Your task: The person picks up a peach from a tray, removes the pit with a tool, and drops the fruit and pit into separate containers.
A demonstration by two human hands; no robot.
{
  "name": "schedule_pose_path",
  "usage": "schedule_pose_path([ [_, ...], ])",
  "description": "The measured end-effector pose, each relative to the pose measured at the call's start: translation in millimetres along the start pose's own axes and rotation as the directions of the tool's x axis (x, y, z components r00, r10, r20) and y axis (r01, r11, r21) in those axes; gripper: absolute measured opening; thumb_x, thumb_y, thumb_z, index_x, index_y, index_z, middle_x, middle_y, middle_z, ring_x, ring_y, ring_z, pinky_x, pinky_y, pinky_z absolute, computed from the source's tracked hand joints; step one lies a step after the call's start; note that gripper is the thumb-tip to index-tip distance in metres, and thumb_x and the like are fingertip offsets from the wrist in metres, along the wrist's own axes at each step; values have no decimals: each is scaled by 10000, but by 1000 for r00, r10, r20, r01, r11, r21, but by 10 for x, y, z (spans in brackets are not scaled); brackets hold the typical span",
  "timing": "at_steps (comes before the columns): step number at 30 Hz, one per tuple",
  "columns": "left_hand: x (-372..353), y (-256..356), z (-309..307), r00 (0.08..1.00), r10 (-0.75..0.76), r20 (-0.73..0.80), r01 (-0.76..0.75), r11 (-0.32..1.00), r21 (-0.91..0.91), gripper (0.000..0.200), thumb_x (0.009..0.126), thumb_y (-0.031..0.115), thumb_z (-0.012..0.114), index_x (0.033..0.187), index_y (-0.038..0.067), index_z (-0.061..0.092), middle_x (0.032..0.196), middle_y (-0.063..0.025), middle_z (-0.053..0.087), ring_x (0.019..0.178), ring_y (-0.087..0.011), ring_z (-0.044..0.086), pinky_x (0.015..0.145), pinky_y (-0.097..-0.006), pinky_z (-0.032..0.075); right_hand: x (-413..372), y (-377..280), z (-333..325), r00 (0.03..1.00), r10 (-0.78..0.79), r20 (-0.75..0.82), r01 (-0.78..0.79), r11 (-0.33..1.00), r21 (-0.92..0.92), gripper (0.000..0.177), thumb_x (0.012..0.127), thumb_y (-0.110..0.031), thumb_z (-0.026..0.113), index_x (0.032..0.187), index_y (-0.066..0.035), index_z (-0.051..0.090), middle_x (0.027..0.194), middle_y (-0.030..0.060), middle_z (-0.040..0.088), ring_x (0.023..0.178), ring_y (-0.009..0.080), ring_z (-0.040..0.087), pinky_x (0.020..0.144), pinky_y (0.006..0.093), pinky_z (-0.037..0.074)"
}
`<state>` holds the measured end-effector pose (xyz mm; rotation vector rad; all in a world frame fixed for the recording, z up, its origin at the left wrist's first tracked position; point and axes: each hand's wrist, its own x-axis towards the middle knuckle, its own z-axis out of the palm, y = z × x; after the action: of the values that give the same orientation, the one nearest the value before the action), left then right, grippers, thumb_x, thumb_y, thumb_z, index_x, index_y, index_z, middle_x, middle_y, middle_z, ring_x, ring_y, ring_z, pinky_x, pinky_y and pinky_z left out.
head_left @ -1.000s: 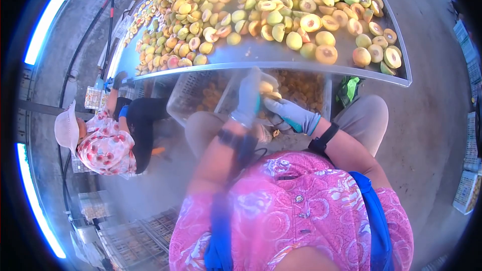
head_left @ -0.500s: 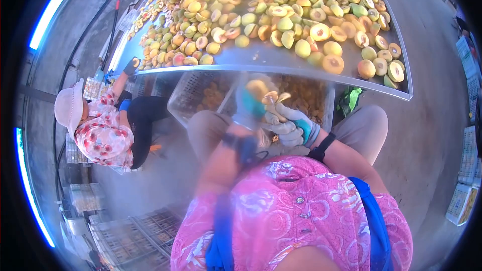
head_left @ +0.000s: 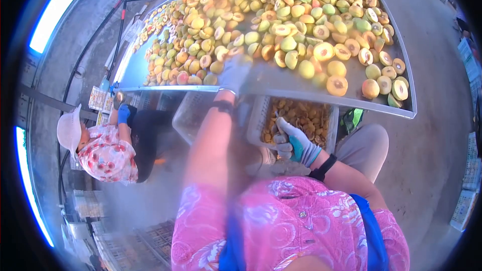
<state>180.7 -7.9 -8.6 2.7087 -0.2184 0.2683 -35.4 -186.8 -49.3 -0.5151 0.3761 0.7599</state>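
Observation:
Halved yellow-green stone fruits [head_left: 291, 45], many with brown centres, cover a metal-edged table [head_left: 281, 78]. My left hand [head_left: 234, 73], in a pale glove, reaches over the near edge to the fruit; motion blur hides its fingers. Above a white crate [head_left: 256, 120] of small brown-yellow pieces [head_left: 301, 115], my right hand [head_left: 297, 145], in a grey and teal glove, is closed with the thumb up. Something thin shows by its thumb, too small to name.
To the left sits a co-worker [head_left: 108, 153] in a white hat, blue-gloved hand [head_left: 124, 114] near the table's corner. Another crate [head_left: 188, 115] stands beneath the table edge. Stacked crates [head_left: 130, 246] lie lower left, and more crates [head_left: 467, 170] line the right side.
My left hand has moved from beside my right hand, where it had a fruit half, up to the table. The fruit pieces at my right hand are gone. The co-worker's hand has drawn back.

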Motion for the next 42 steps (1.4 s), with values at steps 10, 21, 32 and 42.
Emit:
schedule_pose_path([
  [10,31,253,88,973,-66,222,112,973,-203,572,767,361,713,1200,50,508,1071,-180,595,963,-306,613,818,-393,507,-94,-177,76,993,-108,56,111,992,-59,377,943,-506,510,916,-132,551,591,-60,375,411,58,333,354,201,242],
  [21,-988,624,46,958,57,283,287,-95,-953,392,942,305,529,1235,45,511,1119,-104,618,998,-230,620,804,-344,544,-157,-345,99,858,-504,95,435,617,-656,388,981,-328,474,1195,-10,535,1056,71,603,924,164,552,830,307,445],
  [32,-1377,764,94,982,68,177,154,255,-955,422,921,390,610,1082,0,595,1034,-61,603,920,-138,555,832,-292,467,-103,-331,120,746,-637,195,479,309,-822,384,987,-354,437,1085,2,542,902,232,615,864,351,605,805,417,450],
  [42,-1445,921,141,974,-47,221,220,-33,-975,536,859,517,631,1023,9,595,953,-97,602,895,-227,587,817,-323,487,70,-244,6,732,-608,307,479,139,-867,549,998,-458,352,1162,38,522,999,295,618,956,427,605,839,436,461],
])
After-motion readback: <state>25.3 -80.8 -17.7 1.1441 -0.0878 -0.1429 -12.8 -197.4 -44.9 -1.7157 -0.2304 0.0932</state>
